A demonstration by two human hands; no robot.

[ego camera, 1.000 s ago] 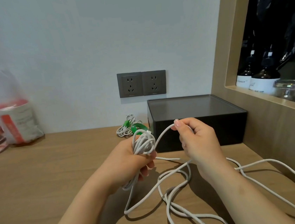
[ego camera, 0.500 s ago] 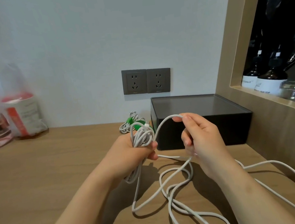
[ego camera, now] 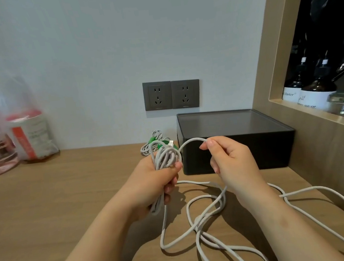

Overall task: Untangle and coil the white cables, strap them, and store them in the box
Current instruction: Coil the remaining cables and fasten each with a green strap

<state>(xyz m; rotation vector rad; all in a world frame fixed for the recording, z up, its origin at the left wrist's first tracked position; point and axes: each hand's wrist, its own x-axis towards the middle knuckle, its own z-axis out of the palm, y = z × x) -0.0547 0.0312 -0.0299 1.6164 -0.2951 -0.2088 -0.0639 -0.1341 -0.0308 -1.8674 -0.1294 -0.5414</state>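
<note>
Two-handed coiling above the desk (ego camera: 68, 206): left hand (ego camera: 155, 183) clenched round gathered loops of limp, light white cable (ego camera: 166, 157), right hand (ego camera: 232, 164) pinching its slack before the box (ego camera: 241, 126), probably best taken near the coil.

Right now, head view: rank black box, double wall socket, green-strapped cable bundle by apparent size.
1. black box, clearly largest
2. double wall socket
3. green-strapped cable bundle, smallest, though the held coil hides part of it

Soft, even daylight, faint shadows, wide-angle bending and blur at edges.
</note>
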